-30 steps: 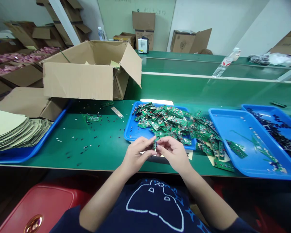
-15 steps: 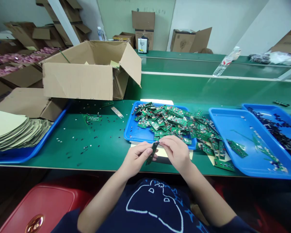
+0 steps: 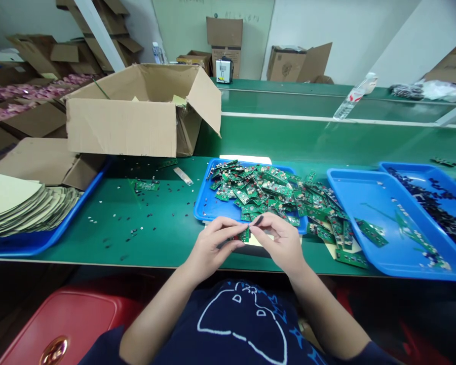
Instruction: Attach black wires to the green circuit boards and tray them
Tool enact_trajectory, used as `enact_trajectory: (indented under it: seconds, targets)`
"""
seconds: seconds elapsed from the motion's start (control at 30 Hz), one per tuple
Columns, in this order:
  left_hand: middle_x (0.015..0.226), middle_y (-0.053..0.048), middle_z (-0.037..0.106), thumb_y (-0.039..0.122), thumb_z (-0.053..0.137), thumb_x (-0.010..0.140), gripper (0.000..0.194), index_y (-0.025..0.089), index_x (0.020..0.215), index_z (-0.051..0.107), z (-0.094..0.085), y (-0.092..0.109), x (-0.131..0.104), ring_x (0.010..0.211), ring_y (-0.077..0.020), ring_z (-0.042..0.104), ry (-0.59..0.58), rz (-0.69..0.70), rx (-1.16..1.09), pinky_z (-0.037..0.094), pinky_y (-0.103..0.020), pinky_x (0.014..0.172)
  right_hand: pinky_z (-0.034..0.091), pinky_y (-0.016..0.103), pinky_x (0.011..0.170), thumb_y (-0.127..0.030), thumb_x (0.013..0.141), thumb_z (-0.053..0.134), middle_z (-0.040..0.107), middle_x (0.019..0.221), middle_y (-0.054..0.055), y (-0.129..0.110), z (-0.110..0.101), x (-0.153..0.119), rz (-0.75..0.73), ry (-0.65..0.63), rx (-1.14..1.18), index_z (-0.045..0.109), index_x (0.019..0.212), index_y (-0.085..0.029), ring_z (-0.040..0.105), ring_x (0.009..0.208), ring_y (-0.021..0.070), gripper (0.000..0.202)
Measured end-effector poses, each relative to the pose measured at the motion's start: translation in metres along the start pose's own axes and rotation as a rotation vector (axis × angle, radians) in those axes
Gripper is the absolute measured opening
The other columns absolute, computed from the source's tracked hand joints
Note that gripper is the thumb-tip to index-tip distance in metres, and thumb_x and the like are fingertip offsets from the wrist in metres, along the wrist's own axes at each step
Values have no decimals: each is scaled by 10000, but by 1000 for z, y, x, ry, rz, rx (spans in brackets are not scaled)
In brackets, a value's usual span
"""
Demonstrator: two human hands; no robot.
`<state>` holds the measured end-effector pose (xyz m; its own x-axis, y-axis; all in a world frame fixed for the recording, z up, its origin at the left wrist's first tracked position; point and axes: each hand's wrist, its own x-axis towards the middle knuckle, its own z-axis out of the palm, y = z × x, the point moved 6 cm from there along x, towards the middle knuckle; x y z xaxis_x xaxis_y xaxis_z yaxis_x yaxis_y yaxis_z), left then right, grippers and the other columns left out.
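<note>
Turned since before, the circuit board (image 3: 244, 234) is pinched by the left hand (image 3: 214, 247); the right hand (image 3: 280, 244) holds a black piece (image 3: 258, 221). Beyond the hands, the green counter (image 3: 163, 248) carries a cardboard box (image 3: 121, 126), then a blue tray (image 3: 199, 207) with heaped boards (image 3: 264, 187).

The person wears a navy-blue top (image 3: 243, 324) printed with white outlines and light-blue star shapes.

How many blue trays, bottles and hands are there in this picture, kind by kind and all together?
Blue trays: 4
Bottles: 2
Hands: 2
Total: 8
</note>
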<state>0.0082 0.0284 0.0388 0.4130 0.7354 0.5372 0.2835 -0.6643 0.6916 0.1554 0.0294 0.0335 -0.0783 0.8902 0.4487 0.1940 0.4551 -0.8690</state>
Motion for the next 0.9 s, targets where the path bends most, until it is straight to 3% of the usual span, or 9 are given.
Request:
enact_trajectory:
  seconds: [0.13, 0.23, 0.3, 0.4, 0.5, 0.6, 0.73, 0.9]
  targets:
    - [904, -46, 617, 174, 583, 829, 310, 223, 1135, 602, 0, 0, 1, 815, -129, 598, 58, 2, 91, 518, -250, 732, 520, 280, 649, -93, 792, 591, 642, 751, 33, -16, -2, -1, -220, 52, -95, 637, 799, -200, 608, 716, 148, 117]
    - [895, -41, 619, 190, 579, 834, 310, 228, 1141, 592, 0, 0, 0, 812, -132, 597, 80, 7, 112, 522, -258, 730, 525, 272, 672, -51, 794, 564, 639, 836, 46, -14, -2, -3, -254, -54, -68, 661, 936, -224, 611, 764, 143, 244]
    - [905, -43, 619, 204, 575, 838, 336, 226, 1174, 567, 0, 1, 0, 817, -133, 597, 88, 34, 112, 526, -260, 729, 537, 294, 713, -59, 806, 536, 630, 945, 59, -6, 0, -5, -177, -145, 48, 621, 1075, -257, 612, 842, 154, 344]
    - [938, -55, 606, 202, 574, 839, 353, 221, 1191, 551, -3, 2, 0, 859, -145, 595, 149, 76, 146, 536, -276, 749, 562, 323, 710, -155, 818, 557, 602, 1063, 69, 9, 4, -9, 57, -218, 369, 519, 1213, -287, 621, 880, 166, 418]
    - [965, -53, 593, 173, 590, 825, 351, 230, 1170, 559, -7, 3, 1, 906, -155, 593, 219, 130, 196, 535, -336, 839, 562, 265, 583, -323, 842, 560, 643, 912, 55, 20, 11, -11, 301, -210, 590, 631, 989, -219, 650, 705, 136, 194]
    - [1013, -52, 580, 141, 586, 822, 364, 243, 1170, 552, -6, 7, 1, 939, -157, 589, 213, 220, 254, 506, -401, 917, 515, 217, 470, -473, 850, 505, 646, 687, 36, 23, 18, -11, 486, -247, 648, 627, 726, -157, 622, 524, 108, 361]
    - [1051, -63, 559, 109, 591, 812, 362, 222, 1154, 560, -5, 10, -1, 960, -159, 577, 199, 292, 325, 497, -408, 930, 497, 193, 491, -417, 751, 663, 626, 602, 1, 15, 20, -7, 591, -306, 624, 588, 641, -146, 595, 495, 83, 302]
    - [998, -56, 570, 119, 590, 817, 348, 211, 1151, 566, -5, 9, -1, 903, -147, 577, 220, 252, 318, 538, -310, 806, 476, 186, 469, -406, 743, 673, 586, 533, -23, 14, 24, -9, 661, -358, 677, 581, 633, -147, 568, 464, 74, 297]
